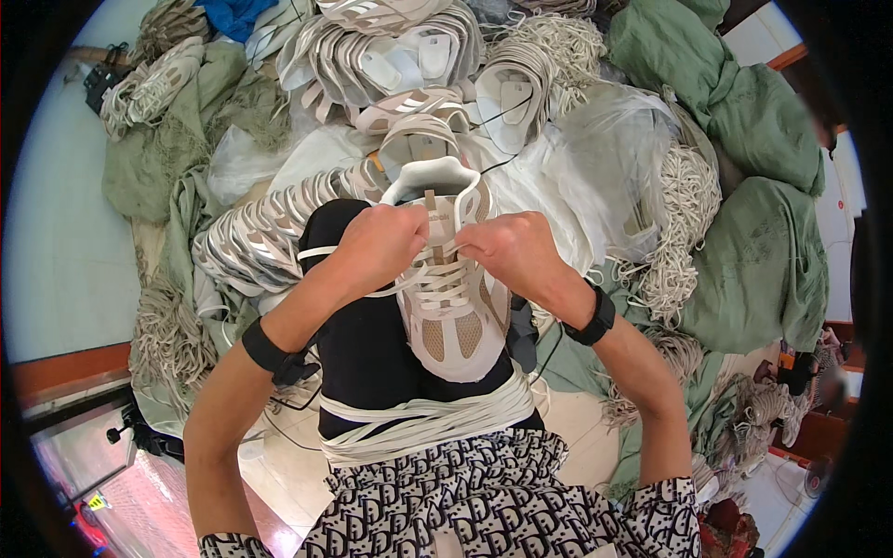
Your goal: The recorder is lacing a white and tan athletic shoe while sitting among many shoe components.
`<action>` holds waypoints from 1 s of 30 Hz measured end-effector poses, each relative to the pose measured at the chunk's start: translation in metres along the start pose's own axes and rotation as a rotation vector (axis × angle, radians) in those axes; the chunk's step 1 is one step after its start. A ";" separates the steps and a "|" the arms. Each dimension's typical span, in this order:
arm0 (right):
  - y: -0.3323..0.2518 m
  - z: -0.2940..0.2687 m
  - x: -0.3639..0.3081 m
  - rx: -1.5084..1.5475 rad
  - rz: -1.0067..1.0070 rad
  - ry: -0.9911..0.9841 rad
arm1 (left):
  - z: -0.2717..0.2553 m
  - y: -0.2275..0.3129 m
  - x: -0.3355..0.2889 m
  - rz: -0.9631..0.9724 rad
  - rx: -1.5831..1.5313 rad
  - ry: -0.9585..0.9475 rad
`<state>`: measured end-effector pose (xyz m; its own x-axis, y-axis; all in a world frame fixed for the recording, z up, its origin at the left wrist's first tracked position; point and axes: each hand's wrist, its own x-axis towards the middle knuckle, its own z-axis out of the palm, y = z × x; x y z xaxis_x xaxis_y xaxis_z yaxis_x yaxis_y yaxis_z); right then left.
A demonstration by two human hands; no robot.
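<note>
A beige and white sneaker [458,349] with tan mesh panels rests on my black-clad legs, toe toward me. White shoelace [442,286] crosses the lower part of its tongue. My left hand [386,244] is closed over the left side of the lacing, gripping the lace, and loose lace trails out to its left. On the opposite side my right hand [513,249] is pinched shut at the eyelet edge, on the lace; its fingertips largely cover what they grip. Across my lap lies a bundle of loose white laces [423,430].
Nested shoe uppers [270,228] lie in a row to the left, with stacked uppers [386,56] beyond the sneaker. Lace heaps [684,223] and green cloth sacks [763,265] are on the right. Clear plastic sheeting [605,167] spreads between them. A thin black cord [507,167] runs past the sneaker's heel.
</note>
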<state>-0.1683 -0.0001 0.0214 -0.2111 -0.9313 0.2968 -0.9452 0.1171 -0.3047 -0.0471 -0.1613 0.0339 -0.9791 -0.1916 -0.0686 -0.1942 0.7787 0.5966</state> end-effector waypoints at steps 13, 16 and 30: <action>-0.005 0.012 0.012 0.543 0.444 -0.136 | 0.005 0.006 -0.018 0.227 0.349 0.068; -0.003 0.019 0.009 0.553 0.471 -0.121 | 0.005 -0.005 -0.027 0.261 0.309 0.139; 0.007 0.031 0.020 0.318 0.603 -0.451 | -0.063 -0.047 -0.032 -0.313 -0.468 -0.136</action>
<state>-0.1716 -0.0291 -0.0032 -0.4764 -0.7963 -0.3728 -0.5710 0.6026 -0.5575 -0.0029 -0.2292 0.0589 -0.8846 -0.2672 -0.3822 -0.4581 0.3443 0.8195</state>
